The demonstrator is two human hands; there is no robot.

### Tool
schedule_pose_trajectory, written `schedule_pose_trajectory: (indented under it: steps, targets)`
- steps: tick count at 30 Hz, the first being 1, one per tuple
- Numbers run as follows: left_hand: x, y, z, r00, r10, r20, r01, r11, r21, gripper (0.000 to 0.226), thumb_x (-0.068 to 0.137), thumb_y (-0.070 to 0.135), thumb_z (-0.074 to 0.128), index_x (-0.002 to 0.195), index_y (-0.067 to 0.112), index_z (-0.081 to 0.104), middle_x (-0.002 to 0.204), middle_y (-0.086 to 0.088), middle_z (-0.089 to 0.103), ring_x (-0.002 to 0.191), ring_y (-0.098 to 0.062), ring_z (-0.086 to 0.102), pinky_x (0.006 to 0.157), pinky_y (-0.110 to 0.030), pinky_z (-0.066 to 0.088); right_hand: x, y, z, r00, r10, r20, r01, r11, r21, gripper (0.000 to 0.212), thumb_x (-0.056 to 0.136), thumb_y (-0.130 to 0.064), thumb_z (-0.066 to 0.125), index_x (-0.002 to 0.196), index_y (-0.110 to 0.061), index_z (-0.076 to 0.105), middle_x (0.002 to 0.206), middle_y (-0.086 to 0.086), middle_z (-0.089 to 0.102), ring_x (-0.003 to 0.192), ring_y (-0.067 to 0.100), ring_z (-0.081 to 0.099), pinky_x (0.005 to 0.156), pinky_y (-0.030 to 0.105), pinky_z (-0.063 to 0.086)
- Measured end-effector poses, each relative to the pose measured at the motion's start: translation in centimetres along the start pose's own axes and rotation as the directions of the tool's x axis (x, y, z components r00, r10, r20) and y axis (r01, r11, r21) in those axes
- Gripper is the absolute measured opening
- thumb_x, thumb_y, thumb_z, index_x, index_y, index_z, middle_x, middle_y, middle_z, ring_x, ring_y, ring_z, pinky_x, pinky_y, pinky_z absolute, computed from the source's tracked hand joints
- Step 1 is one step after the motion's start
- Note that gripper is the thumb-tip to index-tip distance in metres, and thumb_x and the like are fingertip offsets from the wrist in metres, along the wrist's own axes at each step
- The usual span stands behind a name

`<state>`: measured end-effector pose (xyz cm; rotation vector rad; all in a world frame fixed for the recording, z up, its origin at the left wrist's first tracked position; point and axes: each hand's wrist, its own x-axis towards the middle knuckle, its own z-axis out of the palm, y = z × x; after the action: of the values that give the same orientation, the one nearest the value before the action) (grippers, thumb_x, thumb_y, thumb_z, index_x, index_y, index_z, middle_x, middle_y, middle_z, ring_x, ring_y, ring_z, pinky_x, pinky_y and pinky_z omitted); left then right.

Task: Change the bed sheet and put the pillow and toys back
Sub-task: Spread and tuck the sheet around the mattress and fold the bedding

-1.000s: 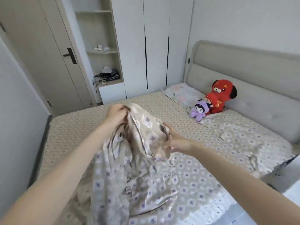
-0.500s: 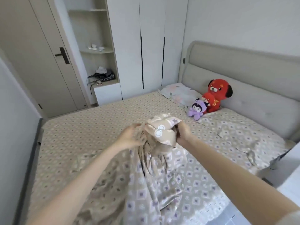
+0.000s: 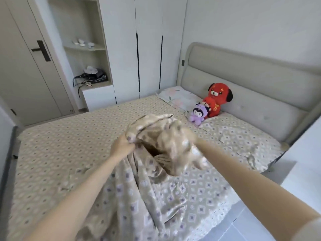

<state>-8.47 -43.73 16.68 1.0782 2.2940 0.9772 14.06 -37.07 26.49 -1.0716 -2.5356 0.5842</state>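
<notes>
**Bed sheet bunched up between both hands over the mattress**

Bed sheet (image 3: 156, 193), beige with small purple diamonds, is up off the mattress in front of us, and we have it gathered into a loose bundle at the middle of the bed (image 3: 57, 153). Our left hand (image 3: 121, 147) is closed in a fist on a fold of the fabric, fingers curled tight around the edge. Our right hand (image 3: 188, 136) is up beside it, but it is blurred and mostly wrapped in cloth, so we cannot tell how its fingers sit, only that the sheet is draped over it. From the two hands the sheet falls toward us in long creases and spreads across the near side of the bed, its right part lying flatter and reaching the bed's edge by the grey floor (image 3: 243, 226).

Underneath, the bed wears a tan cover with a finer dotted pattern, bare on the left half. Up at the padded grey headboard (image 3: 251, 79) we see a pale flowered pillow (image 3: 178, 98) lying flat, and just beside it the toys: a big red plush dog (image 3: 219, 94) sitting against the headboard, a smaller red plush (image 3: 209, 103) in front of it, and a purple plush doll (image 3: 199, 113) touching that one. Across the room stand a white wardrobe (image 3: 147, 49), an open shelf unit (image 3: 85, 47) with small items, and a closed door (image 3: 26, 66).
</notes>
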Motion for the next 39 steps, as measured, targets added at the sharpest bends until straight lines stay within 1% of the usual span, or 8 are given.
schedule_pose_trajectory:
  steps: [4, 7, 11, 20, 24, 28, 34, 39]
  targets:
    - [1.8, 3.3, -5.9, 0.979, 0.058, -0.197, -0.085, 0.988, -0.128, 0.031, 0.072, 0.018, 0.069, 0.096, 0.023, 0.050, 0.089, 0.000, 0.056, 0.091, -0.024, 0.055, 0.072, -0.031, 0.039, -0.6, 2.3, 5.1, 0.830, 0.166, 0.533, 0.189, 0.816, -0.547, 0.035, 0.093, -0.028, 0.043, 0.122, -0.014, 0.058, 0.122, 0.007, 0.059, 0.110, 0.026, 0.056, 0.087, 0.033, 0.044]
    - [2.2, 6.3, -9.4, 0.943, 0.208, -0.259, -0.247, 0.961, -0.127, 0.035, 0.073, 0.010, 0.064, 0.103, 0.023, 0.052, 0.093, 0.004, 0.060, 0.088, -0.021, 0.056, 0.071, -0.029, 0.041, 0.5, 2.5, 6.8, 0.854, 0.337, 0.396, 0.149, 0.571, -0.807, 0.055, 0.096, -0.027, 0.039, 0.148, -0.011, 0.029, 0.129, 0.006, 0.056, 0.117, 0.030, 0.052, 0.092, 0.041, 0.039]
    - [2.3, 8.3, -11.4, 0.889, 0.279, -0.363, -0.378, 0.894, -0.240, 0.049, 0.071, 0.013, 0.074, 0.112, 0.028, 0.050, 0.100, 0.011, 0.059, 0.092, -0.013, 0.057, 0.076, -0.026, 0.044, 4.2, 1.7, 3.2, 0.918, 0.382, 0.105, -0.038, 0.349, -0.936, 0.040, 0.093, -0.027, 0.044, 0.131, -0.019, 0.053, 0.133, 0.006, 0.051, 0.120, 0.030, 0.048, 0.099, 0.044, 0.034]
    - [2.6, -3.4, -10.0, 0.990, 0.076, -0.118, -0.040, 0.957, 0.289, 0.101, 0.078, 0.019, 0.075, 0.152, 0.022, 0.005, 0.135, -0.014, 0.050, 0.109, -0.035, 0.056, 0.083, -0.041, 0.049, 4.0, 2.6, 3.4, 0.957, 0.149, -0.249, -0.290, 0.538, -0.792, 0.027, 0.093, -0.015, 0.046, 0.118, -0.019, 0.054, 0.114, 0.006, 0.055, 0.106, 0.027, 0.051, 0.093, 0.043, 0.037]
    - [1.0, -7.9, -7.3, 0.985, 0.127, -0.121, -0.056, 0.881, 0.470, 0.084, 0.087, 0.001, 0.052, 0.153, 0.020, 0.005, 0.119, -0.020, 0.060, 0.099, -0.036, 0.061, 0.074, -0.036, 0.046, 3.7, 2.8, 4.2, 0.947, 0.162, -0.276, -0.317, 0.591, -0.741, 0.040, 0.087, -0.013, 0.054, 0.125, -0.020, 0.045, 0.117, 0.008, 0.050, 0.109, 0.028, 0.050, 0.095, 0.047, 0.035]
    - [-0.6, -8.7, -3.9, 0.967, 0.165, 0.196, -0.226, 0.909, 0.349, 0.076, 0.084, 0.015, 0.067, 0.148, 0.013, 0.027, 0.142, -0.013, 0.046, 0.127, -0.026, 0.047, 0.095, -0.029, 0.039, 3.0, 1.7, 6.5, 0.986, -0.075, -0.147, -0.070, 0.617, -0.784, 0.055, 0.083, -0.012, 0.059, 0.132, -0.024, 0.040, 0.117, 0.008, 0.050, 0.107, 0.029, 0.050, 0.090, 0.045, 0.036]
    - [-4.3, -6.3, 3.0, 0.816, 0.046, 0.576, -0.136, 0.984, 0.114, 0.143, 0.044, 0.068, 0.082, 0.151, 0.027, -0.003, 0.148, 0.016, 0.014, 0.143, -0.014, 0.018, 0.110, -0.024, 0.023, 3.3, -0.3, 6.5, 0.936, -0.283, -0.207, 0.057, 0.707, -0.705, 0.044, 0.077, -0.012, 0.060, 0.118, -0.026, 0.054, 0.104, 0.008, 0.054, 0.097, 0.029, 0.052, 0.077, 0.039, 0.029]
    - [-3.0, -4.8, 6.3, 0.979, -0.094, 0.180, 0.114, 0.988, -0.105, 0.046, 0.092, 0.024, 0.055, 0.132, 0.004, 0.045, 0.115, -0.015, 0.061, 0.106, -0.036, 0.060, 0.076, -0.031, 0.046, 3.5, 1.4, 4.9, 0.924, -0.228, -0.307, -0.023, 0.767, -0.641, 0.050, 0.066, -0.014, 0.070, 0.113, -0.025, 0.058, 0.108, 0.012, 0.051, 0.093, 0.030, 0.051, 0.075, 0.039, 0.033]
